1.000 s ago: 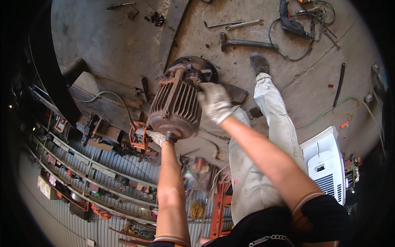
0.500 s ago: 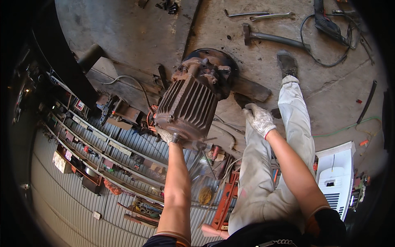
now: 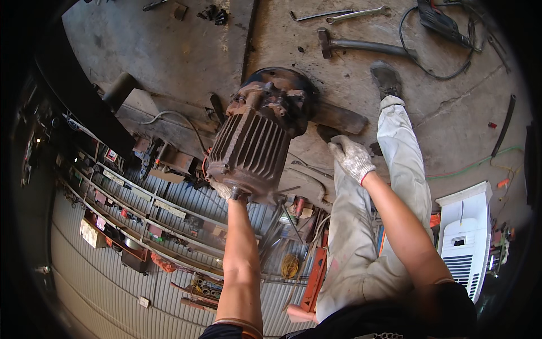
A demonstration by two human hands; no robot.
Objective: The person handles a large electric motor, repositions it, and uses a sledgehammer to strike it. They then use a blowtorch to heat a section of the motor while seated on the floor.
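Note:
A rusty, finned electric motor (image 3: pixel 251 150) stands in the middle of the head view, its far end against a dark round flange (image 3: pixel 302 85). A short shaft (image 3: pixel 236 193) sticks out of its near end. My left hand (image 3: pixel 221 188), in a pale knit glove, is at the motor's lower left edge beside that shaft. The motor and shaft partly cover this hand, and its fingers are hidden. My right hand (image 3: pixel 351 159), in a matching glove, lies over my bent knee with nothing in it. A flat dark bar (image 3: pixel 341 117) lies between the motor and my legs.
Beyond my outstretched foot lie a hammer (image 3: pixel 367 46), a combination wrench (image 3: pixel 358 15) and a corded power tool (image 3: pixel 443 24). A white slotted casing (image 3: pixel 463 234) stands at right. Shelves (image 3: pixel 141 195) line a corrugated wall at lower left. Cables cross the floor.
My view has turned slightly, so the motor and the floor tools appear further left. Both hands keep their places, one by the motor and one on the knee.

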